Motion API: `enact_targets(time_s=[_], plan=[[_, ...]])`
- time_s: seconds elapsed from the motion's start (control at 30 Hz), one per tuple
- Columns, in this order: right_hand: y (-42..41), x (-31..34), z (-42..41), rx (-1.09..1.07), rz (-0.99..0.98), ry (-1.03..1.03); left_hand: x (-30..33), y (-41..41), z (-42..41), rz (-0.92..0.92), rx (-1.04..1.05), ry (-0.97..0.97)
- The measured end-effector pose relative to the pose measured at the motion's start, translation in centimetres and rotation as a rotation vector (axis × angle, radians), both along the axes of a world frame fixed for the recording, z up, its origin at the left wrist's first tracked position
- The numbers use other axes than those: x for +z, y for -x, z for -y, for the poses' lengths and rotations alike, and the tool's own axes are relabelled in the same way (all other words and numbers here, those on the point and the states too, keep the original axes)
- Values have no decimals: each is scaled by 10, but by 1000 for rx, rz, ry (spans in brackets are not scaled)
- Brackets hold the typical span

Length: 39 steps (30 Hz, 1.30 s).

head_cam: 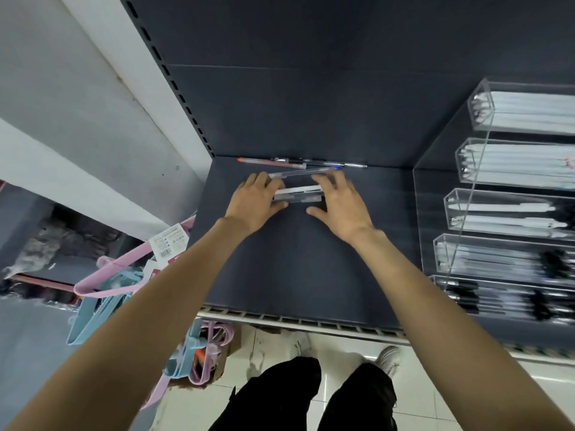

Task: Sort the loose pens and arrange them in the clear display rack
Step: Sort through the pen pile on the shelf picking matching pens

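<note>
Two pens, a white pen (298,190) and a clear pen (298,199), lay side by side on the dark shelf (295,269), bracketed end to end by both hands. The left hand (255,202) curled its fingers over their left ends, thumb tucked under the clear one. The right hand (337,203) covered their right ends with fingers spread and thumb set apart on the shelf; whether it actually pinched them could not be told. A third clear pen (303,172) lay just behind the fingertips, and a red pen (269,162) and a dark pen (323,163) rested against the back wall, well apart from the hands.

The rack (510,194) stood to the right, its stepped clear compartments already holding white pens in the upper ones and dark-capped ones lower down.

The pair seemed to be squared up for a lift. The risk was that a loose right-hand hold would let one pen roll free or swing out of line, and that the blurred, see-through compartment walls would make the mouth easy to miss, so a tip might catch on an edge. Mixing the white and clear pens into one compartment would also undo the sorting.
</note>
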State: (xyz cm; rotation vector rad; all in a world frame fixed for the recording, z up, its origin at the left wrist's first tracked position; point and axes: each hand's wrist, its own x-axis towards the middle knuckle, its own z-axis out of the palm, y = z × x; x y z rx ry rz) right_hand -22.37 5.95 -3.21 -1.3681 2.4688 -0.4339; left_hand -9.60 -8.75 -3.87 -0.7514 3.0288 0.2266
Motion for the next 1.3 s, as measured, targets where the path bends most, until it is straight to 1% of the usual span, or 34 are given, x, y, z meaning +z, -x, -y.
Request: enact_targets(time_s=[0.1,0.27,0.33,0.43,0.5,0.53,0.6,0.63,0.67,0.73,0.77,0.93,1.0,1.07,1.2,1.3], plan=[[5,0,-1,117,-22,-66,5,8,-3,89,-101,-17],[12,4,-6,182,-231,-84,15,12,-19,252,-172,-102],[13,7,-13,207,-284,-85,20,9,-26,278,-184,-151],[13,13,-28,190,-243,-5,32,1,-40,240,-120,-330],[12,21,-43,102,-168,191,39,-10,-54,131,-35,-517],[10,29,-52,40,-71,323,43,-17,-62,60,16,-643],[2,49,-71,-81,246,583,53,-30,-83,-86,128,-977],[-3,59,-80,-140,394,658,59,-36,-94,-143,168,-1126],[-8,67,-88,-204,518,699,63,-41,-105,-185,188,-1220],[-16,76,-102,-312,698,731,71,-48,-126,-227,182,-1260],[-18,78,-107,-351,749,735,73,-49,-135,-239,172,-1257],[-14,86,-128,-476,810,709,84,-45,-176,-276,185,-1370],[-9,88,-137,-485,830,670,84,-42,-187,-290,212,-1408],[-3,91,-147,-474,843,642,82,-41,-196,-277,226,-1404],[1,93,-168,-363,819,522,82,-38,-214,-258,256,-1384],[0,89,-179,-354,837,528,83,-33,-226,-268,224,-1392]])
